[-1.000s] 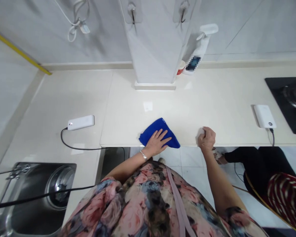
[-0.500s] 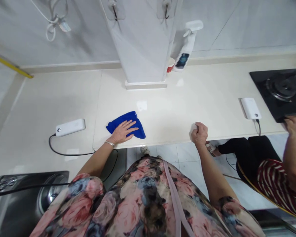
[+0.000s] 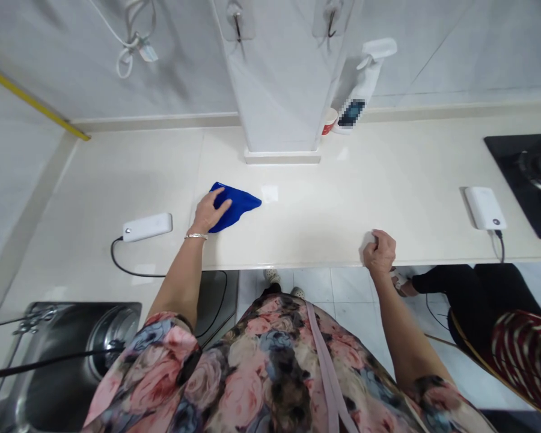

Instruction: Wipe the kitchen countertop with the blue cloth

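On the tabletop, at the pillar's 7 o'clock, the cloth lies under the spread left hand; the right hand is curled, contents hidden. An overlong sweep toward 9 o'clock could bump the power bank or snag its cord.

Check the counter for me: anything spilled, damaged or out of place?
I see no spill or damage on the counter. Possibly odd: a white device sits close beside the black hob, perhaps exposed to heat. The blue cloth under the left hand looks ordinary.
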Demonstrator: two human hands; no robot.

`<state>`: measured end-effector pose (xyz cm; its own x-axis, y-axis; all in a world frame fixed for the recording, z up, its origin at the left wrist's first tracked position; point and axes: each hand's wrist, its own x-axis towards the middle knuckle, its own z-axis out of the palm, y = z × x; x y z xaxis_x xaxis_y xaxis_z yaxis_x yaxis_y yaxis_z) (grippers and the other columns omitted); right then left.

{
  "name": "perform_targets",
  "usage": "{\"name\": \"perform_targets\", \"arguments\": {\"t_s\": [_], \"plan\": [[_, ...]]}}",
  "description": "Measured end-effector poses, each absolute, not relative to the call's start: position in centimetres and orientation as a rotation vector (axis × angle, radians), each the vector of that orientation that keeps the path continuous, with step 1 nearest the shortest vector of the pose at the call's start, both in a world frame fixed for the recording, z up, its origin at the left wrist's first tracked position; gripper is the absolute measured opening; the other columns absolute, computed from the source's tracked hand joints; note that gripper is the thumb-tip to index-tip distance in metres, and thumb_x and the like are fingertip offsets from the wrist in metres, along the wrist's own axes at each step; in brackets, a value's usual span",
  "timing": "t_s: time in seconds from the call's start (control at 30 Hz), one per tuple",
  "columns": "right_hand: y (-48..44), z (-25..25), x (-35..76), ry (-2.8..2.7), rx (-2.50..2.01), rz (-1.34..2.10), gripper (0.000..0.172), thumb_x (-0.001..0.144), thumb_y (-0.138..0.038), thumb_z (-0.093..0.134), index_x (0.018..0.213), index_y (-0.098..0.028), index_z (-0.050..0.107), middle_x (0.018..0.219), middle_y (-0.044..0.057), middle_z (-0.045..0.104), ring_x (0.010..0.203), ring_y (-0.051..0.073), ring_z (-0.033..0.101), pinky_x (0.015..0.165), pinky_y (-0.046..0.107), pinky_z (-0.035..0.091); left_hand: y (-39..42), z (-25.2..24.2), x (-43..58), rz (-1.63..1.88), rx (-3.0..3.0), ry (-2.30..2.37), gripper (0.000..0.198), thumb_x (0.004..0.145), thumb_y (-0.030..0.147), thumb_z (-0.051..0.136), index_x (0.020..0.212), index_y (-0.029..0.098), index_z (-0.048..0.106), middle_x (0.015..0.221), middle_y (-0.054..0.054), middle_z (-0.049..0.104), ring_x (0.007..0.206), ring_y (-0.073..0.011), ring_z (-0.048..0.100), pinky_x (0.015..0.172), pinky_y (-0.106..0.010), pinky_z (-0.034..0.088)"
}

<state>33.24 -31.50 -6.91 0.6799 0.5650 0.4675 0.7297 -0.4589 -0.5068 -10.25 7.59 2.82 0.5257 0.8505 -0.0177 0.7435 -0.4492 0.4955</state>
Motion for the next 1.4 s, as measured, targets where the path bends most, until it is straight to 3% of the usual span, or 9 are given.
{"name": "perform_targets", "arguments": {"t_s": [0.1, 0.17, 0.37, 0.57, 0.63, 0.83, 0.97, 1.2, 1.4], "plan": [[-31.4, -6.9, 33.2, -0.985, -2.190, -0.306, 0.040, 0.078, -0.019, 0.048, 0.112, -0.018, 0.069, 0.121, 0.014, 0.072, 0.117, 0.029, 0.062, 0.107, 0.049, 0.052, 5.9, 1.9, -11.2, 0.003, 2.526, 1.294, 0.080, 0.097, 0.065, 0.057, 0.165, 0.026, 0.041, 0.172, -0.008, 0.035, 0.163, -0.0362, 0.020, 0.133, -0.057, 0.015], [-31.4, -6.9, 33.2, -0.989, -2.191, -0.303, 0.040, 0.078, -0.019, 0.048, 0.112, -0.017, 0.070, 0.121, 0.014, 0.071, 0.117, 0.029, 0.061, 0.107, 0.049, 0.051, 4.9, 1.1, -11.1, -0.055, 2.563, 1.368, 0.081, 0.097, 0.066, 0.054, 0.167, 0.028, 0.038, 0.176, -0.005, 0.025, 0.165, -0.0364, 0.011, 0.133, -0.059, 0.008], [-31.3, -7.1, 33.2, -1.001, -2.166, -0.324, 0.039, 0.079, -0.017, 0.047, 0.110, -0.017, 0.070, 0.119, 0.014, 0.072, 0.116, 0.029, 0.061, 0.106, 0.049, 0.052, 1.5, 0.5, -10.2, 0.069, 2.490, 1.552, 0.074, 0.104, 0.061, 0.040, 0.169, 0.026, 0.034, 0.175, -0.006, 0.027, 0.164, -0.0342, 0.016, 0.133, -0.058, 0.012], [-30.9, -7.1, 32.8, -0.973, -2.148, -0.324, 0.037, 0.079, -0.014, 0.048, 0.109, -0.018, 0.069, 0.119, 0.014, 0.072, 0.115, 0.027, 0.061, 0.105, 0.047, 0.052, -6.7, -0.8, -8.6, 0.242, 2.398, 1.799, 0.079, 0.107, 0.060, 0.034, 0.169, 0.012, 0.030, 0.173, -0.022, 0.027, 0.160, -0.0466, 0.019, 0.130, -0.066, 0.017], [-30.9, -7.1, 32.7, -0.954, -2.156, -0.326, 0.038, 0.079, -0.012, 0.047, 0.109, -0.017, 0.070, 0.120, 0.014, 0.072, 0.115, 0.027, 0.061, 0.104, 0.046, 0.053, -9.8, -1.4, -7.8, 0.239, 2.478, 1.698, 0.079, 0.107, 0.059, 0.036, 0.169, 0.010, 0.030, 0.173, -0.023, 0.026, 0.160, -0.0483, 0.018, 0.130, -0.068, 0.018], [-31.1, -7.0, 32.8, -0.956, -2.178, -0.285, 0.042, 0.077, -0.011, 0.049, 0.112, -0.018, 0.071, 0.122, 0.014, 0.073, 0.116, 0.028, 0.062, 0.107, 0.049, 0.052, -15.2, -1.2, -3.4, 0.127, 2.775, 1.026, 0.070, 0.105, 0.054, 0.049, 0.168, 0.026, 0.036, 0.175, -0.013, 0.025, 0.163, -0.0439, 0.015, 0.131, -0.066, 0.021], [-31.3, -7.0, 32.9, -0.976, -2.179, -0.287, 0.040, 0.080, -0.013, 0.048, 0.113, -0.018, 0.070, 0.123, 0.014, 0.072, 0.118, 0.028, 0.061, 0.109, 0.050, 0.053, -14.3, -1.1, 1.8, 0.088, 2.835, 0.601, 0.069, 0.105, 0.054, 0.053, 0.168, 0.033, 0.035, 0.176, -0.009, 0.026, 0.164, -0.0398, 0.014, 0.132, -0.063, 0.022], [-31.3, -7.0, 33.1, -1.087, -2.189, -0.327, 0.038, 0.085, -0.019, 0.043, 0.114, -0.016, 0.068, 0.123, 0.016, 0.071, 0.117, 0.029, 0.063, 0.107, 0.051, 0.054, -9.6, -1.4, 5.4, 0.164, 2.831, 0.478, 0.065, 0.104, 0.057, 0.055, 0.164, 0.036, 0.042, 0.172, -0.006, 0.035, 0.162, -0.0320, 0.025, 0.133, -0.057, 0.025], [-31.4, -8.2, 33.3, -0.898, -2.263, -0.390, 0.040, 0.081, -0.027, 0.047, 0.114, -0.015, 0.066, 0.129, 0.023, 0.066, 0.124, 0.036, 0.060, 0.111, 0.062, 0.049, -2.3, -1.0, -1.0, 0.279, 2.738, 0.951, 0.060, 0.105, 0.052, 0.052, 0.161, 0.031, 0.049, 0.168, -0.008, 0.042, 0.160, -0.0343, 0.030, 0.131, -0.059, 0.025]]}}
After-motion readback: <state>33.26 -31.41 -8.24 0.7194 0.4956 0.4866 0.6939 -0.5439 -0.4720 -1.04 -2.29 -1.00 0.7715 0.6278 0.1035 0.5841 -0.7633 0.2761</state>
